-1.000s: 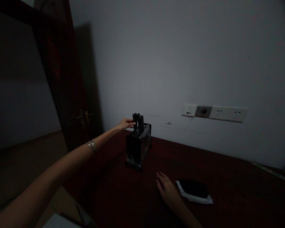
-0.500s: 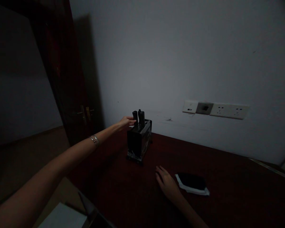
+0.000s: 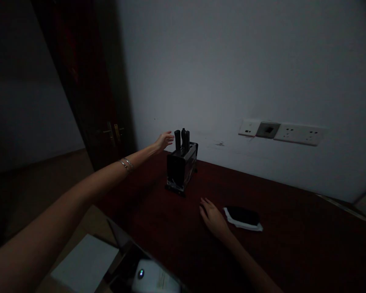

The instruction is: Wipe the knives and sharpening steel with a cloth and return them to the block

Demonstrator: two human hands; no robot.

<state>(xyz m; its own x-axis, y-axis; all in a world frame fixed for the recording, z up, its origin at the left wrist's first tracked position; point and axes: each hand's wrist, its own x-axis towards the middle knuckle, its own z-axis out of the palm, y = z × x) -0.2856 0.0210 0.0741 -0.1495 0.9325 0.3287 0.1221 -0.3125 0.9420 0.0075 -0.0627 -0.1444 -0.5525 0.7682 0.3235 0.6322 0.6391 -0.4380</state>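
A black knife block (image 3: 176, 169) with clear sides stands upright on the dark red table. Several black knife handles (image 3: 183, 138) stick up from its top. My left hand (image 3: 165, 141) is in the air just left of the handles, fingers apart, with a small gap to the nearest one. Nothing shows in its grasp. On the tabletop in front of the block, my right hand (image 3: 213, 219) lies flat with fingers stretched out. Right of it is a dark, flat item (image 3: 242, 215) on a folded white cloth or paper (image 3: 245, 226); its kind is hard to make out.
The table (image 3: 280, 199) runs along a pale wall carrying a row of sockets (image 3: 295, 133). A dark door with a metal handle (image 3: 111, 132) is at the left. Below the near table edge are a white device with a lit display (image 3: 155, 277) and a pale flat board (image 3: 86, 262).
My left hand has come away from the knife handles, leftward, and its fingers have loosened. My right hand stays on the table. The view has tilted down, showing the white device.
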